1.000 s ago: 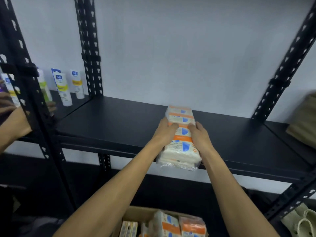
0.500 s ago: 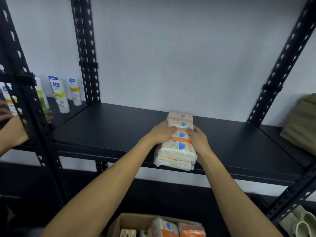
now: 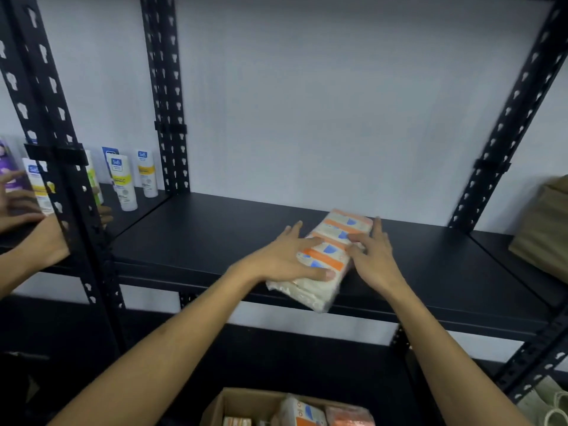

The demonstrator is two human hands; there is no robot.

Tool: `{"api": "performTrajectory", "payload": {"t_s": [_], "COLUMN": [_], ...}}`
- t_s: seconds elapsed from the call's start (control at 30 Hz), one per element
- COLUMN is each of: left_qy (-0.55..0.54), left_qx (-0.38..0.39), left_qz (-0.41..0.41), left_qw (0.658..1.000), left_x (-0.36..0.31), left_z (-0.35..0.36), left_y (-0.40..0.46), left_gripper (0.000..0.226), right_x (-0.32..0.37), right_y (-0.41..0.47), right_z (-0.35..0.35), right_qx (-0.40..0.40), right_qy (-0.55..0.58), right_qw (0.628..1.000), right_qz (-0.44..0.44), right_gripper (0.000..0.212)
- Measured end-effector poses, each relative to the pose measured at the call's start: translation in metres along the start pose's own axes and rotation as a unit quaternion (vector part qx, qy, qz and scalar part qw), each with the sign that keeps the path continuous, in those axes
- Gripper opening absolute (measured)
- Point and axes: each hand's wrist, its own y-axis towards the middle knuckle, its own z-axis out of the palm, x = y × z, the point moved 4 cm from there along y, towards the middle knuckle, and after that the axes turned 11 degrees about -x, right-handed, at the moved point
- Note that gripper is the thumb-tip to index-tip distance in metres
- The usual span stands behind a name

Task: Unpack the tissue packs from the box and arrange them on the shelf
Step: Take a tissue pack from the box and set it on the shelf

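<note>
While pack [image 3: 325, 256] lies at shelf [image 3: 199, 235] front edge, overhanging | left hand [image 3: 287, 256] fingers flat on it | right hand [image 3: 373, 256] fingers straight against its side | box [image 3: 233, 405] below

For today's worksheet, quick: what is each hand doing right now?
Left hand: open, fingers spread flat on the tissue pack.
Right hand: open, fingers straight against the pack's side.
</note>
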Motion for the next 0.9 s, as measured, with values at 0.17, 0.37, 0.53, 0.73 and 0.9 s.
{"api": "performTrajectory", "payload": {"t_s": [0.17, 0.37, 0.53, 0.73, 0.9], "left_qy": [-0.007, 0.033, 0.084, 0.173, 0.080], "left_qx": [-0.057, -0.215, -0.139, -0.129, -0.141], "left_qz": [-0.062, -0.011, 0.012, 0.012, -0.093], "left_qw": [0.996, 0.976, 0.987, 0.976, 0.982], "left_x": [0.043, 0.031, 0.002, 0.030, 0.035], "left_z": [-0.052, -0.050, 0.006, 0.020, 0.015], "left_y": [0.011, -0.004, -0.009, 0.035, 0.054], "left_gripper": [0.081, 0.057, 0.080, 0.069, 0.071], "right_x": [0.002, 0.030, -0.003, -0.008, 0.011], "right_y": [-0.008, 0.010, 0.028, 0.019, -0.002], "right_z": [-0.015, -0.040, -0.047, -0.053, -0.032], "right_qx": [0.000, -0.012, 0.072, 0.102, 0.119], "right_qy": [-0.181, -0.170, -0.220, -0.134, -0.078], "right_qw": [0.976, 0.979, 0.973, 0.985, 0.986], "right_qz": [-0.121, -0.112, -0.018, 0.047, 0.081], "right_gripper": [0.022, 0.017, 0.042, 0.041, 0.043]}}
